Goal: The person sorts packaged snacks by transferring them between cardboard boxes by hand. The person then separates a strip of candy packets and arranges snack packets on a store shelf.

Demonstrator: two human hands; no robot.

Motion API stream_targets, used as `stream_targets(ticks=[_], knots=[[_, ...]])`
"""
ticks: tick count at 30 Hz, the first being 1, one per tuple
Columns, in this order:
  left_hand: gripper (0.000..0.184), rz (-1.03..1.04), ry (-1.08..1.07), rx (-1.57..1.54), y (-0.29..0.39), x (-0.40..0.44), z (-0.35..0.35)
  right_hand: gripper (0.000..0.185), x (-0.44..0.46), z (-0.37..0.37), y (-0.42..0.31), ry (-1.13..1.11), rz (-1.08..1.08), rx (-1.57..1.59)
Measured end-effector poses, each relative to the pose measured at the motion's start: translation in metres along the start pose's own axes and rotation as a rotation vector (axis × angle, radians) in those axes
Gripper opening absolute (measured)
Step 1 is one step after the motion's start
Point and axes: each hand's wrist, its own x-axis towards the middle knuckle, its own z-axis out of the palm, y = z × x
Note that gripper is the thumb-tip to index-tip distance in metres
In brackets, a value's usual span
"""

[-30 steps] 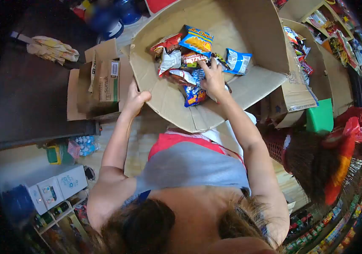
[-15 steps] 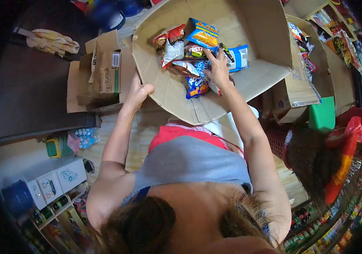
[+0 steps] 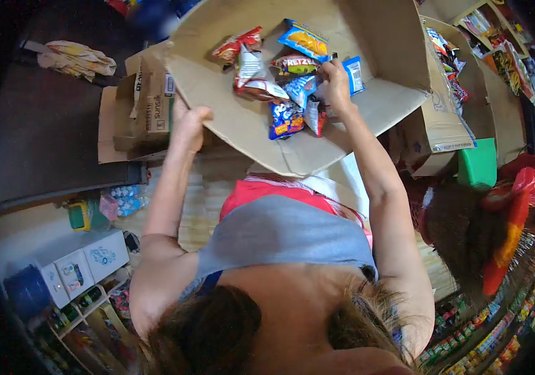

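A large cardboard box (image 3: pixel 230 125) is tilted towards me, with several snack bags inside. My left hand (image 3: pixel 189 125) is closed on the box's left edge, thumb outside. Inside, my right hand (image 3: pixel 336 87) has its fingers curled closed around the edge of a snack bag, most of which the hand hides. Beside it lies a blue bag (image 3: pixel 354 75). To its left are a green pretzel bag (image 3: pixel 297 64), a blue-and-orange chips bag (image 3: pixel 305 39), a red bag (image 3: pixel 237 44), a silver-backed bag (image 3: pixel 250 65) and a dark blue bag (image 3: pixel 286 120).
A smaller open carton (image 3: pixel 148 115) stands at left beside a dark surface (image 3: pixel 36 137) with a cloth (image 3: pixel 76 59) on it. On the right are another carton (image 3: pixel 433 128) with snack bags, a green panel (image 3: pixel 477 164) and a broom (image 3: pixel 467 231). Product shelves line the lower right.
My right hand has gone from spread fingers over the bags to a closed grasp at their right side. The box has shifted up and left with my left hand, and the bags have spread apart.
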Motion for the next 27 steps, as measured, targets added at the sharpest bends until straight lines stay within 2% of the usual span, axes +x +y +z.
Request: stream_targets(ticks=[2, 5, 6, 8, 10, 11, 12, 13, 15, 17, 20, 23, 25, 26, 27], knots=[[0.074, 0.004, 0.04, -0.011, 0.026, 0.003, -0.01, 0.016, 0.014, -0.018, -0.017, 0.02, -0.023, -0.035], [0.075, -0.03, 0.087, 0.065, 0.047, 0.007, -0.06, 0.018, 0.036, -0.037, -0.045, 0.095, -0.038, 0.141], [0.075, -0.135, 0.062, 0.068, 0.047, 0.013, -0.093, 0.018, 0.043, -0.046, -0.055, 0.107, -0.029, 0.199], [0.063, -0.26, 0.227, 0.039, 0.079, -0.004, -0.11, 0.019, 0.054, -0.066, -0.063, 0.144, -0.039, 0.33], [0.059, -0.203, 0.269, 0.144, 0.085, -0.014, -0.154, 0.022, 0.062, -0.089, -0.071, 0.197, -0.067, 0.386], [0.059, -0.196, 0.365, 0.175, 0.095, -0.024, -0.16, 0.021, 0.066, -0.1, -0.071, 0.208, -0.083, 0.365], [0.059, -0.185, 0.396, 0.167, 0.094, -0.03, -0.185, 0.015, 0.068, -0.107, -0.068, 0.214, -0.078, 0.343], [0.057, -0.188, 0.415, 0.247, 0.107, -0.04, -0.189, 0.016, 0.072, -0.11, -0.058, 0.23, -0.043, 0.387], [0.055, -0.148, 0.461, 0.205, 0.105, -0.05, -0.238, 0.016, 0.081, -0.114, -0.044, 0.252, 0.144, 0.512], [0.056, -0.251, 0.53, 0.214, 0.118, -0.065, -0.254, 0.015, 0.09, -0.098, -0.015, 0.262, 0.129, 0.452], [0.057, -0.125, 0.45, 0.338, 0.122, -0.07, -0.271, 0.013, 0.097, -0.061, 0.012, 0.207, 0.172, 0.313], [0.059, -0.1, 0.471, 0.391, 0.132, -0.07, -0.257, 0.014, 0.105, 0.001, 0.052, 0.115, 0.195, 0.256], [0.06, -0.095, 0.467, 0.417, 0.14, -0.066, -0.249, 0.016, 0.107, 0.032, 0.05, 0.036, 0.113, 0.114], [0.06, -0.09, 0.471, 0.433, 0.145, -0.067, -0.242, 0.024, 0.104, 0.035, 0.038, -0.031, 0.143, 0.061], [0.06, -0.039, 0.429, 0.435, 0.152, -0.067, -0.227, 0.033, 0.103, 0.046, 0.026, 0.029, 0.091, -0.064]])
